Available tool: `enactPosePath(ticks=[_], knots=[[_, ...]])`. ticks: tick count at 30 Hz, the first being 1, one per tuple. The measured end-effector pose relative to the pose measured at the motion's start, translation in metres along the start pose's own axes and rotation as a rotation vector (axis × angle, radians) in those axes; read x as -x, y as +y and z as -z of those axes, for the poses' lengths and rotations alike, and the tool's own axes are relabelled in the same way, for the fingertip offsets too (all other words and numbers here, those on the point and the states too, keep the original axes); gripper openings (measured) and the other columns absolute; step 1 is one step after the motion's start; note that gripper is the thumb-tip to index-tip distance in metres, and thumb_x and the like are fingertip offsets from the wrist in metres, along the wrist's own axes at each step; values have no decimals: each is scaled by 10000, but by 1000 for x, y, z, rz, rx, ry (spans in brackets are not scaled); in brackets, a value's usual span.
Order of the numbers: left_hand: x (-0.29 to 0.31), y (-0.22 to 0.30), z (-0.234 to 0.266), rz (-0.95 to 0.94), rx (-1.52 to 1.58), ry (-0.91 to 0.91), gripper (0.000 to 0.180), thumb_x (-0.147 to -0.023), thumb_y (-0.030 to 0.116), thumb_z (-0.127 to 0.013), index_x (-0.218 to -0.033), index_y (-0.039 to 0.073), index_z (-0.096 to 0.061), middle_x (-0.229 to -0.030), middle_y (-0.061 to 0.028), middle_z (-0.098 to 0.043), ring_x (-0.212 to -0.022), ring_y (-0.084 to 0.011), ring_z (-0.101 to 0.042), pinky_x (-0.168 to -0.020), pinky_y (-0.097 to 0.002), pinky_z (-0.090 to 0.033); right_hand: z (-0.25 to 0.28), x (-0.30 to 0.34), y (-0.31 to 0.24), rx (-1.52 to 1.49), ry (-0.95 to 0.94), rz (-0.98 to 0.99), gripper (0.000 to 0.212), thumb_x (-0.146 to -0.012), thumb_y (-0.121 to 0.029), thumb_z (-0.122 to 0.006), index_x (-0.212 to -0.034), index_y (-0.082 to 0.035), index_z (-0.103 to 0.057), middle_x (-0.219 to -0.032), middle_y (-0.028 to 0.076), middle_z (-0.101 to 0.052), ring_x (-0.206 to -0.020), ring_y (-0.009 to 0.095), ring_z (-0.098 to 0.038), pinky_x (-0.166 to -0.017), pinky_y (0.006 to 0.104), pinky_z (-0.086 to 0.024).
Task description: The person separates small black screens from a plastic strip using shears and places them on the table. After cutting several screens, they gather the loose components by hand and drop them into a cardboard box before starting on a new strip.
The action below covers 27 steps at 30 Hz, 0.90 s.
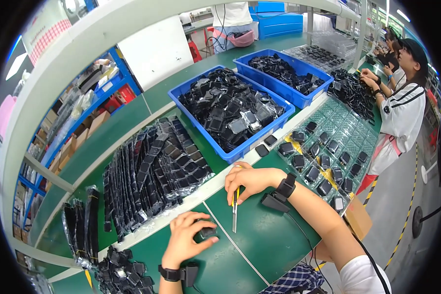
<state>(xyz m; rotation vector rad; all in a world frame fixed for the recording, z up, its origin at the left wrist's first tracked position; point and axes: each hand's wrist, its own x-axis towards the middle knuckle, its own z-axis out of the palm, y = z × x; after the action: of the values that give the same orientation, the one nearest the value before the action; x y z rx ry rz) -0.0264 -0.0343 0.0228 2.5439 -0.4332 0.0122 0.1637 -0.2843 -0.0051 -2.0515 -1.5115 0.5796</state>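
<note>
On the green table, my left hand [185,239] curls its thumb and fingers round a small black square piece [206,233] that looks like a watch body. Its fingers partly hide the piece. My right hand [250,181] grips a yellow box cutter [236,196], whose thin metal blade points down toward the table, just right of the left hand. Two similar black pieces [263,149] lie beyond the right hand on the pale strip. To the right, a clear plastic tray [335,122] bears several black watch-like pieces in its nearer pockets.
Two blue bins [232,156] heaped with black pieces stand beyond my hands. Left are rows of wrapped black pieces [147,171], bundled black strips [85,225] and a loose pile [122,272]. A co-worker [404,105] handles a black pile at the far right. Cables hang from my wrist units.
</note>
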Motion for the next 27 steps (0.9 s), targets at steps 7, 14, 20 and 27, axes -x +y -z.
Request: enactPosePath(ticks=[7,14,20,27], knots=[[26,-20,-16,59,32,174,152,-747,188,-843,-818,150,-714,-1057,11,-676,-1116,-236,-586,-1015,-401,-354,-3,-9,-2,11,-14,-10,244,-763,-258,-844,-997,-311,-797,-1084,-86,-616,-1228,187,-499,-1188,554,-113],[64,-33,-5,163,-48,309,154,-743,151,-834,-800,128,-693,-1030,-16,-676,-1077,-235,-591,-981,-394,-360,-7,-13,-9,40,11,-32,236,-778,-273,-841,-1005,-314,-788,-1080,-94,-617,-1219,177,-499,-1179,591,-98],[96,-27,4,326,-113,380,308,-679,269,-889,-873,129,-695,-1142,-58,-635,-1145,-282,-565,-1011,-430,-363,-16,-13,0,-22,44,22,207,-798,-283,-820,-999,-312,-779,-1050,-87,-636,-1217,178,-501,-1148,610,-90],[105,-28,3,240,-150,238,298,-719,268,-884,-850,118,-662,-1165,-53,-620,-1269,-324,-531,-1101,-498,-322,-15,-9,3,-34,42,46,212,-814,-305,-813,-1023,-332,-787,-1059,-98,-622,-1210,143,-495,-1160,555,-74]])
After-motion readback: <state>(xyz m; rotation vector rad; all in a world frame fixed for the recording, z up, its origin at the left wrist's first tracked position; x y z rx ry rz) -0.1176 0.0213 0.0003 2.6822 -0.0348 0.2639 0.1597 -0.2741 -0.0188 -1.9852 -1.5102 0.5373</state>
